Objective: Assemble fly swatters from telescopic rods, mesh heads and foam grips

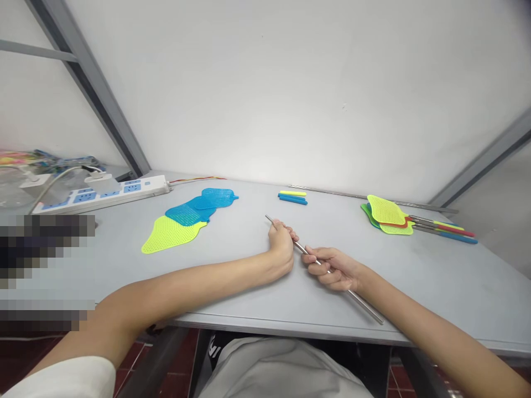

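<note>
A thin metal rod slants across the table in front of me, with its far tip pointing up and left. Near that far end, my left hand is closed around it. Lower on the same rod, my right hand wraps its fingers around the shaft, with the near end sticking out below the palm. Left of my hands lie a yellow-green mesh fly swatter head and two overlapping blue swatter heads. Beyond the hands are a yellow plastic sleeve and blue sleeves.
Fly swatters with handles lie stacked at the right. Thin metal rods rest along the wall behind. A white power strip with plugged-in adapters sits at the left. The grey table's front edge runs close to my body.
</note>
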The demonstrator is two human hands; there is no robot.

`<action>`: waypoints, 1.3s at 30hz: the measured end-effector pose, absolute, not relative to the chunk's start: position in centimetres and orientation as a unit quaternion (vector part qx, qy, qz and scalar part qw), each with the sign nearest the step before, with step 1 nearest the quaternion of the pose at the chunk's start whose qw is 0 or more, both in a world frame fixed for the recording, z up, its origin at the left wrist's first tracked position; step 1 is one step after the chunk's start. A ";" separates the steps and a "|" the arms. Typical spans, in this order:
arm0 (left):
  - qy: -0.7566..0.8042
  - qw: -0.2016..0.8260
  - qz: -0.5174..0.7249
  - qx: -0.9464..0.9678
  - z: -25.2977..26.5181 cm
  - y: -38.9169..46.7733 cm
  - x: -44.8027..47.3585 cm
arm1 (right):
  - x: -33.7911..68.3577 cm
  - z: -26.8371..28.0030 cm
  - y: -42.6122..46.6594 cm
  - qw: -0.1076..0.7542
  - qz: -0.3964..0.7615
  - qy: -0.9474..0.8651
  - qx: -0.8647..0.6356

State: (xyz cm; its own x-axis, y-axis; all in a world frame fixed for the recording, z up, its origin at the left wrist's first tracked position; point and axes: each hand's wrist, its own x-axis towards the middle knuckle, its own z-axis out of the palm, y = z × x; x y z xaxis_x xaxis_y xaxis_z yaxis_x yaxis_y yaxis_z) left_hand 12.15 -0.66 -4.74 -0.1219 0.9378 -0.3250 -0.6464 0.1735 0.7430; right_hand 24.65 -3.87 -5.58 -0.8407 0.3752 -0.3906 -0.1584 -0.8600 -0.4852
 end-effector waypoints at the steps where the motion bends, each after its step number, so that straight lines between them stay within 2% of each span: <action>1: 0.423 0.639 0.619 0.174 -4.7 -0.7 12.2 | 24.6 -5.5 -3.9 0.143 0.932 -0.224 -0.246; 23: 0.431 0.653 0.590 0.198 -5.2 -1.5 12.5 | 24.1 -4.2 -4.5 0.166 0.889 -0.297 -0.306; 39: 0.423 0.629 0.606 0.242 -5.4 -2.4 12.3 | 24.3 -4.6 -4.4 0.144 0.899 -0.308 -0.276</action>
State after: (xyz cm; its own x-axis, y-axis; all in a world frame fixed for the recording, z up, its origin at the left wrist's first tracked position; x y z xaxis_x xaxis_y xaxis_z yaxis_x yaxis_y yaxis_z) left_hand 12.29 -2.40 -5.35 -0.0920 0.9667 -0.2388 -0.5576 0.1487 0.8167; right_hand 24.30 -4.36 -4.57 -0.8062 0.4294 -0.4070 -0.0902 -0.7691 -0.6328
